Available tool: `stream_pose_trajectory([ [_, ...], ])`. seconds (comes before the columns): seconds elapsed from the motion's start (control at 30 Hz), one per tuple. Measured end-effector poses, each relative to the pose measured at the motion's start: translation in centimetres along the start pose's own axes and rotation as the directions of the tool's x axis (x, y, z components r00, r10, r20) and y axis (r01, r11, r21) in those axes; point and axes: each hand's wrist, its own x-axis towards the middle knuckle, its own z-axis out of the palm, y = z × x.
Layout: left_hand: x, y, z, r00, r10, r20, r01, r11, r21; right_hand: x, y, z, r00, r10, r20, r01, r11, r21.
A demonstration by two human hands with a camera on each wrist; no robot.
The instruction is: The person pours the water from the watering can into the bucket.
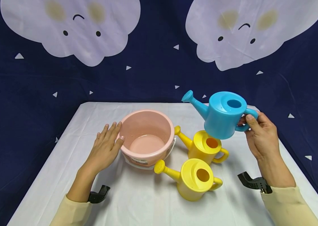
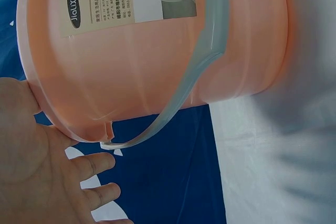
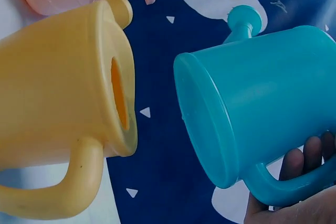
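Note:
A blue watering can (image 1: 224,116) hangs upright in the air at the right, its spout toward the left. My right hand (image 1: 262,135) grips its handle, with the thumb over it and fingers through the loop, and the same can (image 3: 262,98) fills the right of the right wrist view. At the left, my left hand (image 1: 105,147) rests with straight fingers on the rim of a pink bucket (image 1: 147,150). In the left wrist view the fingers lie along the rim of the bucket (image 2: 121,72).
Two yellow watering cans stand on the white cloth right of the bucket: a front one (image 1: 194,180) and a rear one (image 1: 204,146) just below the blue can. The bucket's pale handle (image 2: 194,66) hangs down. Behind the table (image 1: 130,207) is a dark blue backdrop with clouds.

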Motion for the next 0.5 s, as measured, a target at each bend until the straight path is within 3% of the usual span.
stream_pose_trajectory([
  [0.5,-0.04,-0.05,0.01,1.0,0.002,-0.004,-0.002,1.0,-0.005,-0.33,-0.43,0.93,0.997,-0.023,0.076,0.022,1.0,0.014],
])
